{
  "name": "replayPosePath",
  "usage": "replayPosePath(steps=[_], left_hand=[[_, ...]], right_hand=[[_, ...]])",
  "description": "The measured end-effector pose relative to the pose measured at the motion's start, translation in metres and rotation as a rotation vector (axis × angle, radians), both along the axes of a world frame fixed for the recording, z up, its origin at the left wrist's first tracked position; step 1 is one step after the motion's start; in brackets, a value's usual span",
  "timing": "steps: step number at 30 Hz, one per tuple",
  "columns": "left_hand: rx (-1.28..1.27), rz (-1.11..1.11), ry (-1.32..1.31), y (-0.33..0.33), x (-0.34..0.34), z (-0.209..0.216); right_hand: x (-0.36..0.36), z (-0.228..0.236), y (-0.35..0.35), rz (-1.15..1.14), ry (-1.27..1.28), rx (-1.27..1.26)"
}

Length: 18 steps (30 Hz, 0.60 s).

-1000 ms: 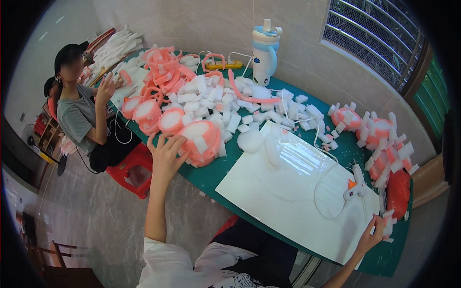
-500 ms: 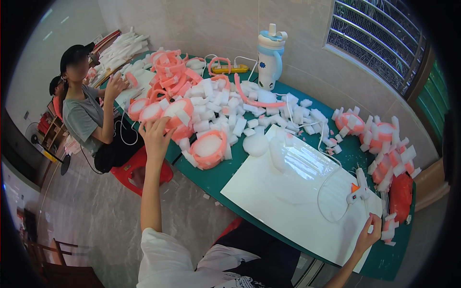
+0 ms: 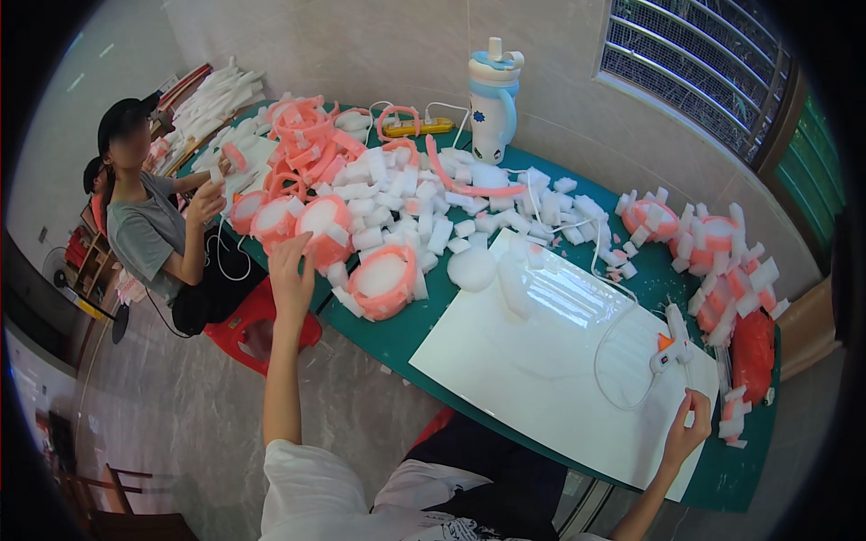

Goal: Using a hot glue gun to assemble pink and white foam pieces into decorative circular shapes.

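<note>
Right at the left hand's (image 3: 293, 270) fingertips sits a round white foam disc banded with a salmon-pink foam rim (image 3: 319, 215), lying just beyond that hand toward the far side of the green tabletop (image 3: 361, 332). The fingers are bent over the near edge of its rim, with the thumb a little apart from them; whether they grip it or merely rest there is impossible to tell.

Just to the right of the left hand lies a second pink-rimmed white foam round (image 3: 382, 279), with white blocks against its sides. Farther off beyond that hand are a tangled heap of curved pink foam strips (image 3: 311, 131) and, more to the right, a loose pile of white foam blocks (image 3: 388, 191).

Meanwhile the right hand (image 3: 689, 426) hangs over the right part of a glossy white rectangular board (image 3: 523, 370), thumb and forefinger brought close together at the tips; whether something thin is pinched between them is too small to tell. Just beyond it, on the board, lies a white glue gun with an orange part (image 3: 669, 350). A small pink-and-white foam cluster (image 3: 734, 417) is just to the right of the right hand, and a crumpled red plastic bag (image 3: 752, 353) lies beyond that cluster.

Left of the left hand and farther away, a seated co-worker in a grey-green shirt (image 3: 152, 221) holds a small white piece (image 3: 216, 173) raised.
</note>
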<state>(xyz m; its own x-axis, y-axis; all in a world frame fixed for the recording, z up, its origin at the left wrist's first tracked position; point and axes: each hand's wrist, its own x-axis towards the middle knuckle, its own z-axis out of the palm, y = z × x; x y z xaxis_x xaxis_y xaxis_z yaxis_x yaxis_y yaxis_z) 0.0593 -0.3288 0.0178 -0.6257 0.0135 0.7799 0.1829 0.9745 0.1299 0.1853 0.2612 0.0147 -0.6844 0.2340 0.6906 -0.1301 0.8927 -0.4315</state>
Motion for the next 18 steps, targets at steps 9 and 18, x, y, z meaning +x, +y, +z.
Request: replayPosePath(steps=[9,18], left_hand=[[-0.265,-0.204,-0.166,0.087,0.033,-0.006],[-0.157,-0.219,0.117,0.095,0.031,0.023]], right_hand=[[-0.006,0.003,-0.011,0.039,0.003,0.008],[0.001,0.007,-0.009,0.021,0.005,-0.03]])
